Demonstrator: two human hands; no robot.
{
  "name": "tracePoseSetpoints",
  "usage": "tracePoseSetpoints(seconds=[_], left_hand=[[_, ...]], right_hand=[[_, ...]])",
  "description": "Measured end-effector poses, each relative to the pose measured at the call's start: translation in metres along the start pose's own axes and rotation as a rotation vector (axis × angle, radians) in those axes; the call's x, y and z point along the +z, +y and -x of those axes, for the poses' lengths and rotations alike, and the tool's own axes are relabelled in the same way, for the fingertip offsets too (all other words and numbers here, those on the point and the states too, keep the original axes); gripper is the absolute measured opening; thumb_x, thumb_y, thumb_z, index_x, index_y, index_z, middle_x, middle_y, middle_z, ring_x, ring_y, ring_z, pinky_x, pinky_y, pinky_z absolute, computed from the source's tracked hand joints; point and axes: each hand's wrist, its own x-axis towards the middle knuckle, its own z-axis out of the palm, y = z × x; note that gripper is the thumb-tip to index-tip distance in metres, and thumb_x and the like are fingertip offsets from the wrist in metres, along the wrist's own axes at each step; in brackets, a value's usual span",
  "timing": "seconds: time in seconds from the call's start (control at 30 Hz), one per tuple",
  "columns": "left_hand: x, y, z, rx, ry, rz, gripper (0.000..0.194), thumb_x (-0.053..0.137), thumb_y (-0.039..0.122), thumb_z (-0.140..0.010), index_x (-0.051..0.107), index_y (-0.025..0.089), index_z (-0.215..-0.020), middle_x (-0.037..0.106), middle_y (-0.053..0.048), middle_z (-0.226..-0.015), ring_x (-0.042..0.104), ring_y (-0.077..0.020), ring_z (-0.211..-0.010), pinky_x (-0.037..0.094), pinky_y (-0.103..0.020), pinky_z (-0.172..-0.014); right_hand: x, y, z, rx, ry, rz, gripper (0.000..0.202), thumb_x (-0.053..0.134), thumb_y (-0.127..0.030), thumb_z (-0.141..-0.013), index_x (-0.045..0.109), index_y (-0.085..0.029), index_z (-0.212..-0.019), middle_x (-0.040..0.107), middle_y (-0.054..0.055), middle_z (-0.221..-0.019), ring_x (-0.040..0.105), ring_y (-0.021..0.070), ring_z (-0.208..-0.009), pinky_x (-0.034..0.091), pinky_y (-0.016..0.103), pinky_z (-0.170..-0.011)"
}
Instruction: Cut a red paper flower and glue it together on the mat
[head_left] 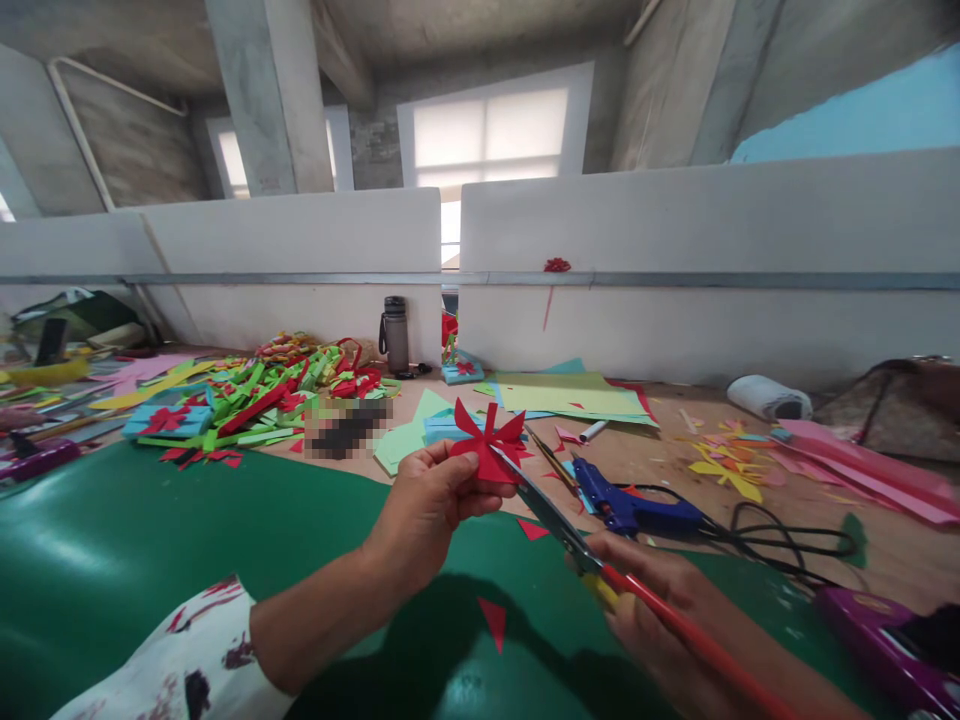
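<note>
Pinched between the thumb and fingers of my left hand [431, 500] is a red paper flower cutout [487, 445] with several pointed petals. My right hand [660, 590] grips a pair of scissors [559, 520] with red and yellow on the handles. The blade tips reach the flower's right side, at a gap between petals. Below, on the green mat [300, 540], lie red triangular paper scraps [493, 622]. Just right of the blades a blue glue gun [637, 505] rests with its black cord.
A heap of green and red paper strips [300, 385] lies at the left, near a dark bottle [394, 335]. Coloured sheets [570, 395] lie behind my hands. Yellow cutouts [727, 465], pink paper [862, 465] and a purple object [885, 640] are at the right. A white partition [675, 320] stands behind.
</note>
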Motion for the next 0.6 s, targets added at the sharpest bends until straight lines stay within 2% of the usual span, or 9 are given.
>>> tracePoseSetpoints(seconds=[0.07,0.27,0.43,0.6], left_hand=[[0.0004,0.0004,0.0002,0.001,0.0,0.0,0.006,0.055,0.011,-0.078,0.051,0.01,-0.082,0.067,-0.008,-0.069,0.068,-0.0165,-0.061,0.054,-0.021,-0.055],[0.0016,0.0014,0.0005,-0.022,0.01,0.006,0.006,0.054,0.009,-0.078,0.05,0.011,-0.082,0.067,-0.008,-0.069,0.068,-0.0166,-0.062,0.053,-0.021,-0.055],[0.0018,0.0005,0.0003,-0.042,0.022,0.017,0.006,0.053,0.008,-0.078,0.05,0.011,-0.082,0.067,-0.007,-0.068,0.068,-0.0164,-0.062,0.053,-0.021,-0.055],[0.0008,0.0001,0.0007,-0.05,0.016,0.027,0.007,0.055,0.009,-0.076,0.05,0.013,-0.079,0.066,-0.006,-0.065,0.068,-0.017,-0.062,0.053,-0.021,-0.054]], right_hand=[[0.0016,-0.0052,0.0004,0.019,-0.001,-0.039,0.06,0.043,-0.075,-0.072,0.06,-0.023,-0.096,0.03,-0.007,-0.055,0.028,0.0095,-0.046,0.028,0.021,-0.042],[0.0022,-0.0108,0.001,0.027,-0.023,-0.087,0.061,0.042,-0.077,-0.07,0.059,-0.023,-0.092,0.032,-0.007,-0.052,0.028,0.0085,-0.044,0.028,0.02,-0.041],[0.0006,-0.0111,0.0025,0.03,0.017,-0.065,0.063,0.04,-0.077,-0.071,0.061,-0.022,-0.093,0.034,-0.005,-0.055,0.031,0.0096,-0.046,0.035,0.022,-0.045],[-0.003,-0.0074,0.0052,-0.021,0.009,-0.005,0.059,0.042,-0.073,-0.074,0.063,-0.023,-0.097,0.047,0.0,-0.059,0.048,0.0149,-0.053,0.042,0.024,-0.047]])
